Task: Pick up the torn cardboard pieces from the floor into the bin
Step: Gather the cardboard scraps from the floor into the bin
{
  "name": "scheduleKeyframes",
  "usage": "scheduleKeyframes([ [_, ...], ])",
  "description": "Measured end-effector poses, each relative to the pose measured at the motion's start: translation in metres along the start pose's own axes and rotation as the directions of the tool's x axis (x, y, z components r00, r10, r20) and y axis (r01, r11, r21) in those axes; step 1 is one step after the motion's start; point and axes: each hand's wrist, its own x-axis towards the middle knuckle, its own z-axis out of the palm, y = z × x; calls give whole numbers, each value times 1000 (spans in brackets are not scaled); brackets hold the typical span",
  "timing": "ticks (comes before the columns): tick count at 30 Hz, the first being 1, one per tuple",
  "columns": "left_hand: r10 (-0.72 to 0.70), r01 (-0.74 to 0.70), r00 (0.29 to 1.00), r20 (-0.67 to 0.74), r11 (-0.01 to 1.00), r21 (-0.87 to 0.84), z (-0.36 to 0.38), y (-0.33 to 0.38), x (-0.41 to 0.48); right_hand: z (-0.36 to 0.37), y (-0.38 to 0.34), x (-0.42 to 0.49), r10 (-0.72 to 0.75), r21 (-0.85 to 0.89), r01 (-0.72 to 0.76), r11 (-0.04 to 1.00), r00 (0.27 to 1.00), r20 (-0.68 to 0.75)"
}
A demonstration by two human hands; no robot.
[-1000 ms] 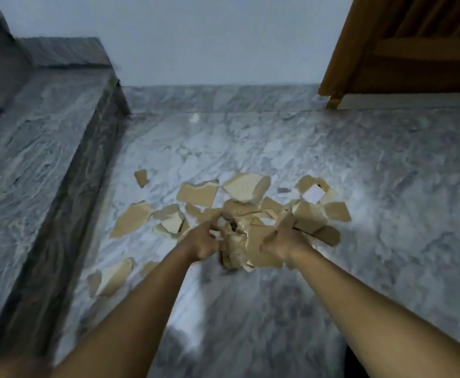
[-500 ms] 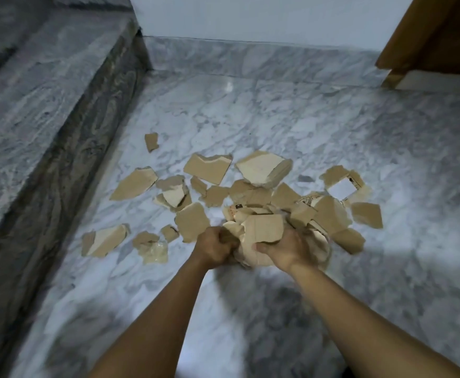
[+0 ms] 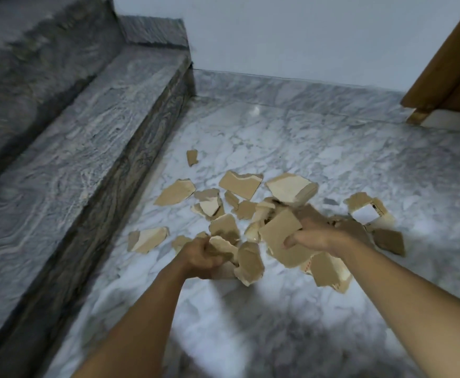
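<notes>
Left hand point(image 3: 200, 259): fingertips hidden inside the gripped cardboard.
Right hand point(image 3: 317, 237): fingers tucked behind the held stack, only thumb and knuckles visible.
Torn cardboard pieces point(image 3: 279, 231): count in each grip unclear, lower ones overlapped.
White label point(image 3: 366, 214): print too small to read.
Forearms point(image 3: 141, 323): cut by bottom edge.
Wooden door point(image 3: 452, 64): cropped at right edge.
Upper stair step point(image 3: 32, 50): motion-blurred, cut by left edge.

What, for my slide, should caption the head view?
The left hand and right hand grip torn cardboard pieces over the marble floor.
</notes>
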Motion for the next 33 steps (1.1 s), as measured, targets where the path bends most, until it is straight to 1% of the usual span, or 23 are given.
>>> scheduleKeyframes([
  [2, -46, 44, 998, 38, 997, 63, -20, -23, -5, 13, -22, 1, 50, -142, -38, 989, 996, 80],
  [3, -45, 40, 998, 49, 994, 101, -27, -32, -8, 22, -31, 1, 77, -194, -55, 979, 992, 104],
  [5, -52, 48, 998, 32, 992, 114, -38, -50, -15, 41, -42, 5, 85, -265, -40, 963, 983, 162],
  [8, -91, 94, 995, -37, 990, 103, -43, -68, -21, 70, -50, 10, 63, -263, -4, 965, 974, 217],
  [10, -114, 116, 993, -43, 992, 51, -39, -77, -22, 94, -52, 15, 59, -264, 0, 965, 974, 218],
  [12, -118, 118, 993, -13, 993, -28, -33, -80, -27, 121, -52, 23, 60, -346, -4, 938, 987, 150],
  [14, -100, 100, 995, -11, 995, -22, -24, -85, -28, 145, -52, 27, 61, -450, -37, 892, 997, 40],
  [16, -104, 103, 994, -45, 994, -21, -15, -96, -25, 160, -53, 30, 37, -444, -55, 894, 998, -49],
  [18, -119, 117, 992, -47, 992, -49, -11, -104, -21, 161, -54, 34, 43, -409, -66, 910, 997, -64],
  [21, -123, 123, 992, 35, 992, 16, -25, -108, -20, 158, -50, 43, 66, -437, -56, 898, 998, 6],
  [22, -121, 120, 992, 41, 992, 24, -35, -111, -18, 158, -48, 47, 59, -450, -37, 892, 998, 35],
  [23, -119, 119, 992, 44, 993, -6, -47, -114, -16, 157, -47, 49, 52, -445, -15, 895, 996, 70],
  [25, -91, 95, 995, 38, 987, -127, -77, -120, -11, 153, -43, 53, 44, -409, 28, 912, 985, 166],
  [26, -78, 80, 997, 20, 984, -159, -93, -123, -8, 150, -44, 55, 31, -391, 61, 918, 974, 224],
  [27, -60, 59, 998, -2, 987, -153, -108, -124, -6, 145, -46, 56, 23, -382, 89, 920, 960, 279],
  [28, -49, 46, 998, -32, 994, -98, -120, -128, -1, 139, -51, 57, 17, -376, 111, 920, 947, 320],
  [29, -40, 42, 997, -67, 999, 34, -130, -131, 5, 132, -58, 58, 21, -383, 123, 916, 936, 352],
  [30, -29, 44, 996, -80, 981, 190, -134, -132, 11, 124, -65, 60, 27, -402, 137, 905, 925, 378],
  [31, -33, 56, 996, -80, 952, 302, -134, -135, 18, 117, -74, 60, 30, -435, 160, 886, 917, 398],
  [33, -46, 80, 994, -98, 924, 374, -123, -138, 25, 107, -97, 61, 1, -490, 223, 843, 909, 416],
])
